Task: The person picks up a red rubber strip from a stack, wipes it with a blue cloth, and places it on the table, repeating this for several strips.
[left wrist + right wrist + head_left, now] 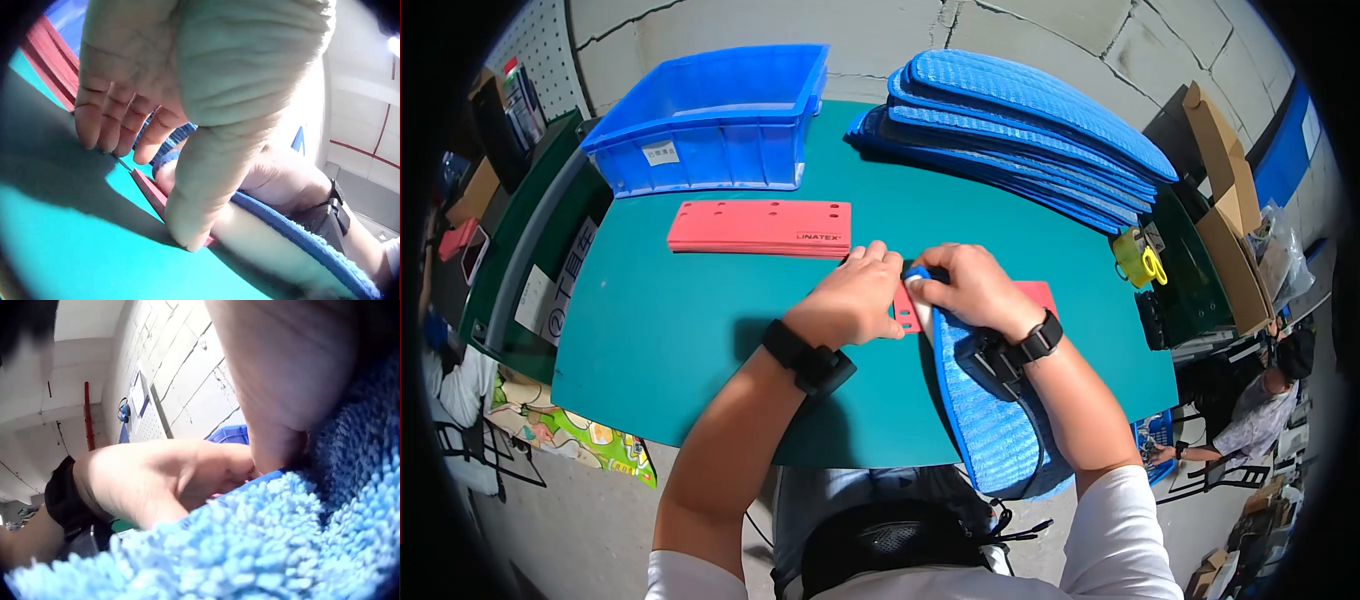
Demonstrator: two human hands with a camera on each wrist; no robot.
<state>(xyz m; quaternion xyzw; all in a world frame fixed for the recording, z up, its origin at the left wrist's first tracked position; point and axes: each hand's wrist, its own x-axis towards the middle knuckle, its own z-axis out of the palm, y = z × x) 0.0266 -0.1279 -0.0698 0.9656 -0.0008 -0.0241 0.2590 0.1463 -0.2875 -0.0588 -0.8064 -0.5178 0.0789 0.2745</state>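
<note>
In the head view my right hand (978,288) pinches the end of a blue fluffy pad (990,420), thumb on its pale underside; the pad hangs over the table's front edge. Partly beneath the pad lies a red sheet with holes (906,312). My left hand (855,298) is spread at the sheet's left end, fingers extended; the left wrist view has its thumb against the red edge (149,191). A stack of red sheets (750,228), marked LINATEX, lies just beyond the left hand. Blue pile fills the lower right wrist view (237,550), below my right hand (287,375).
On the green table (660,340) a blue bin (720,155) stands at the back left and a pile of blue pads (1020,120) at the back right. Yellow-handled scissors (1145,262) are at the right edge. Another person (1255,415) is off to the right.
</note>
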